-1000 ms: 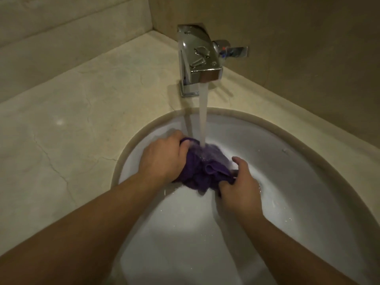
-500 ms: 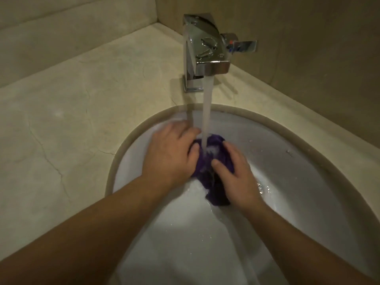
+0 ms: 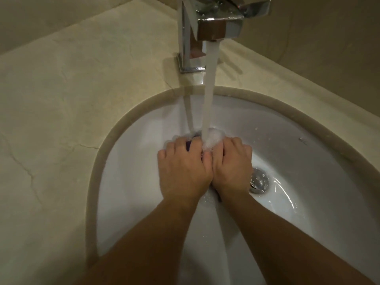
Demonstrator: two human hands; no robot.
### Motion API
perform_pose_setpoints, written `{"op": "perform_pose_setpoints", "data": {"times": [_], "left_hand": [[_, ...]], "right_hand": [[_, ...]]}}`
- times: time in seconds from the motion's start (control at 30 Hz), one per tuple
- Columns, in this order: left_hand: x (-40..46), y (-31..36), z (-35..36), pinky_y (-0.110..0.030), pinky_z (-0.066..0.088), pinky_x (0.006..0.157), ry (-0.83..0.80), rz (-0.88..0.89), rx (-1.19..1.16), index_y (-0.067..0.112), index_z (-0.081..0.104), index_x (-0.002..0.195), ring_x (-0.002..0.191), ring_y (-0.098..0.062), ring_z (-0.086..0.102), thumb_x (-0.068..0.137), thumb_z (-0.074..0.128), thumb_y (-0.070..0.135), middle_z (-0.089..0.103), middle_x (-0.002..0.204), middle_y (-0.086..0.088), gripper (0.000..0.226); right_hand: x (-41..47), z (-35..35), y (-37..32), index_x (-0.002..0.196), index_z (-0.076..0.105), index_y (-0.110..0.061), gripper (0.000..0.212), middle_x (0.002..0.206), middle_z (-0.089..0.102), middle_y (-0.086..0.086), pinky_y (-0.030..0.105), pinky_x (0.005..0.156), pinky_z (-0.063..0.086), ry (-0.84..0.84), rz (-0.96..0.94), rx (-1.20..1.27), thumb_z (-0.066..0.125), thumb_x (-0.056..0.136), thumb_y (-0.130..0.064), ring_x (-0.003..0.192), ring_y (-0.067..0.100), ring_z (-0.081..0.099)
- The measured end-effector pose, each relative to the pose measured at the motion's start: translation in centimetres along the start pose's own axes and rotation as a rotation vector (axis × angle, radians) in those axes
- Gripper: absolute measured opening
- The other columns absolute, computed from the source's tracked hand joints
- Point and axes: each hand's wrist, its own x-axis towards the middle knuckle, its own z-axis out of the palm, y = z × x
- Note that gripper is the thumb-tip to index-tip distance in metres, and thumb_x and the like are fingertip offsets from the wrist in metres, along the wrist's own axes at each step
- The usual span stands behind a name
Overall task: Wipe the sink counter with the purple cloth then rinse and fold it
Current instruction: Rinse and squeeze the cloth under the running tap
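Under the tap (image 3: 211, 19), both hands (image 3: 186, 171) bunch the purple cloth (image 3: 189, 145).

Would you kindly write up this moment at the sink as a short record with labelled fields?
setting: white sink set in a beige stone counter
faucet: chrome faucet, running
water: stream lands between the fingertips of both hands
cloth: purple cloth, almost wholly hidden, only a sliver shows
left hand: left hand closed over the cloth, knuckles up
right hand: right hand pressed beside it, also on the cloth
drain: metal drain, uncovered, to the right of the hands
task stage: rinsing; folding not yet done
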Motion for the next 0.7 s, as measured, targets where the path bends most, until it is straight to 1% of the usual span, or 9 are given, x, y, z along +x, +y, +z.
{"op": "perform_pose_setpoints", "data": {"times": [0.1, 0.17, 0.2, 0.27, 0.33, 0.4, 0.47, 0.57, 0.7], "left_hand": [[0.6, 0.5, -0.3, -0.041, 0.041, 0.078, -0.07, -0.022, 0.079, 0.019, 0.063, 0.105, 0.089, -0.027, 0.056, 0.094, 0.025, 0.043, 0.064, 0.097, -0.009, 0.046], [1.1, 0.9, -0.5, -0.041, 0.041, 0.081, -0.116, -0.051, 0.091, 0.021, 0.064, 0.106, 0.091, -0.026, 0.057, 0.096, 0.021, 0.046, 0.064, 0.099, -0.008, 0.05], [1.4, 1.0, -0.5, -0.041, 0.041, 0.082, -0.138, -0.068, 0.106, 0.023, 0.063, 0.107, 0.093, -0.025, 0.057, 0.096, 0.024, 0.048, 0.064, 0.101, -0.006, 0.047], [1.6, 1.2, -0.3, -0.039, 0.039, 0.086, -0.223, -0.07, 0.164, 0.026, 0.061, 0.111, 0.1, -0.023, 0.056, 0.093, 0.042, 0.049, 0.063, 0.106, -0.003, 0.034], [1.8, 1.3, -0.1, -0.038, 0.039, 0.088, -0.254, -0.092, 0.188, 0.026, 0.059, 0.113, 0.104, -0.022, 0.055, 0.094, 0.045, 0.046, 0.062, 0.108, -0.002, 0.031], [2.0, 1.5, -0.2, -0.039, 0.04, 0.084, -0.233, -0.113, 0.191, 0.024, 0.066, 0.106, 0.101, -0.023, 0.059, 0.098, 0.035, 0.045, 0.067, 0.103, -0.004, 0.039], [2.0, 1.6, 0.3, -0.039, 0.042, 0.077, -0.147, -0.107, 0.165, 0.019, 0.072, 0.091, 0.09, -0.027, 0.063, 0.098, 0.032, 0.043, 0.07, 0.091, -0.007, 0.047], [1.6, 1.1, 1.4, -0.04, 0.042, 0.076, 0.014, -0.048, 0.136, 0.014, 0.072, 0.083, 0.08, -0.031, 0.062, 0.097, 0.045, 0.038, 0.069, 0.082, -0.011, 0.038], [1.6, 0.8, 1.7, -0.04, 0.044, 0.077, 0.002, -0.065, 0.092, 0.014, 0.072, 0.084, 0.081, -0.03, 0.062, 0.096, 0.048, 0.038, 0.069, 0.083, -0.01, 0.036]], "right_hand": [[0.1, -0.5, -0.3, 0.094, 0.064, -0.013, 0.032, 0.097, 0.063, 0.006, 0.042, 0.077, 0.044, 0.024, 0.037, -0.009, 0.041, 0.101, -0.033, 0.093, 0.032, 0.049], [0.6, -1.2, -0.6, 0.091, 0.063, -0.017, 0.022, 0.098, 0.063, 0.002, 0.043, 0.079, 0.046, -0.01, 0.038, -0.012, 0.05, 0.1, -0.032, 0.097, 0.027, 0.047], [0.9, -1.7, -0.9, 0.092, 0.064, -0.02, 0.022, 0.099, 0.063, -0.001, 0.042, 0.083, 0.046, -0.051, 0.03, -0.024, 0.051, 0.099, -0.036, 0.1, 0.021, 0.044], [1.5, -2.1, -1.5, 0.1, 0.067, -0.023, 0.036, 0.105, 0.065, -0.003, 0.042, 0.095, 0.044, -0.108, -0.007, -0.066, 0.043, 0.095, -0.049, 0.104, 0.012, 0.042], [1.7, -2.3, -1.8, 0.101, 0.069, -0.018, 0.05, 0.101, 0.068, 0.004, 0.045, 0.097, 0.041, -0.11, -0.062, -0.14, 0.031, 0.091, -0.05, 0.103, 0.023, 0.057], [1.7, -1.8, -1.6, 0.095, 0.069, -0.014, 0.045, 0.087, 0.068, 0.008, 0.047, 0.086, 0.047, -0.089, -0.143, -0.247, 0.034, 0.09, -0.042, 0.087, 0.031, 0.065], [1.9, -1.6, -1.2, 0.086, 0.067, -0.013, 0.036, 0.075, 0.064, 0.009, 0.046, 0.075, 0.052, -0.057, -0.186, -0.253, 0.04, 0.088, -0.035, 0.073, 0.031, 0.064], [1.8, -1.6, -1.0, 0.091, 0.07, -0.017, 0.037, 0.077, 0.065, 0.007, 0.047, 0.073, 0.05, -0.061, -0.244, -0.341, 0.038, 0.09, -0.036, 0.076, 0.032, 0.064], [1.8, -1.8, -1.2, 0.084, 0.063, -0.021, 0.021, 0.071, 0.064, 0.006, 0.042, 0.066, 0.054, 0.192, -0.273, -0.15, 0.045, 0.087, -0.031, 0.068, 0.031, 0.061]]}}
